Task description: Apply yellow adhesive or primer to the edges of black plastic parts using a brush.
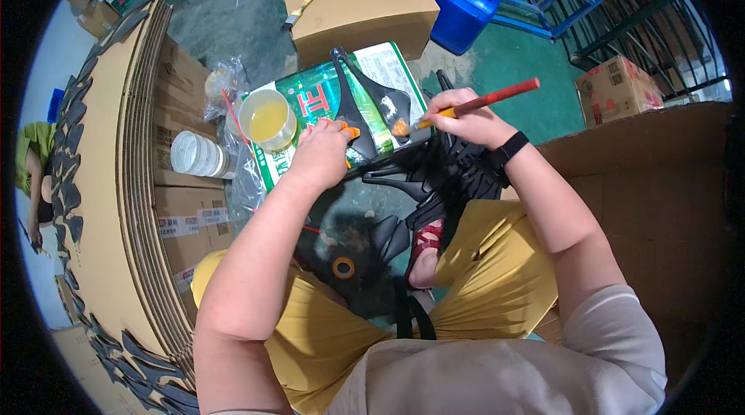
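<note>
A black forked piece [349,107], shaped like a split bicycle saddle, lies on a green and white printed package [310,83]. My left hand [320,155] is closed at the near end of its left arm, with bits of orange at the fingertips. In my right hand [469,124] is a paintbrush [500,97] with a red and yellow handle, gripped like a pen. Its bristles touch the near end of the right arm, where whitish marks show. A white tub [285,138] of yellowish liquid stands left of the piece.
Stacked white tubs [198,155] lie at the left by tall cardboard sheets [128,143]. Several black pieces [458,174] are heaped beside the package. Ahead, a carton [361,11] carries another brush [303,7]; a blue jerrycan [463,7] stands nearby. A tape roll [343,267] lies below.
</note>
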Action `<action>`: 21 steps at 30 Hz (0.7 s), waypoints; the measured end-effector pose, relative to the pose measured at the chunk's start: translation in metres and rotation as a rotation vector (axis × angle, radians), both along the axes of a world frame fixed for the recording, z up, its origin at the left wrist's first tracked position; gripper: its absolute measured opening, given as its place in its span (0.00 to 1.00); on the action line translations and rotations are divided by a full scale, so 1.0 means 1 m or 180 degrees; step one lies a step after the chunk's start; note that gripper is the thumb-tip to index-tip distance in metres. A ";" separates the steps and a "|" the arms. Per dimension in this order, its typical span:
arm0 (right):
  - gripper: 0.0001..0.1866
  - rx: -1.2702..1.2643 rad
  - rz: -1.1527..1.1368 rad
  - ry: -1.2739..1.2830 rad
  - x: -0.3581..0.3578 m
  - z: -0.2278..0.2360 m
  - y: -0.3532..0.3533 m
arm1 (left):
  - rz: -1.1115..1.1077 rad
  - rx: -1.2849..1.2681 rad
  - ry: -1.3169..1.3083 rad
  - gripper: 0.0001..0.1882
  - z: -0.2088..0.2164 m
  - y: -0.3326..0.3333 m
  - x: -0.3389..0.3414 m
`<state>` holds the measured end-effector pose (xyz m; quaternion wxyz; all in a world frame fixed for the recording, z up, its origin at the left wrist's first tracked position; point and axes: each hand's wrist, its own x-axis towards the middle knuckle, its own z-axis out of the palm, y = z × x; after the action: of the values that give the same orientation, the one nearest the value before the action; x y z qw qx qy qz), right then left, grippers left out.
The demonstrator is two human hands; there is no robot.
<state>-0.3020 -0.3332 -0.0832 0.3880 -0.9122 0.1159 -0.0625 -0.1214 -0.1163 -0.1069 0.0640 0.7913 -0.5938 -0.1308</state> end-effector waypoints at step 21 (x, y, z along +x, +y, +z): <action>0.09 0.0865 -0.0232 0.0079 -0.013 0.009 -0.006 | 0.0005 0.0270 0.0122 0.21 0.008 -0.008 0.002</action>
<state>-0.3152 -0.3389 -0.0741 0.5040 -0.8471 0.1611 -0.0490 -0.1197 -0.1247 -0.0984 0.0419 0.7911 -0.5858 -0.1710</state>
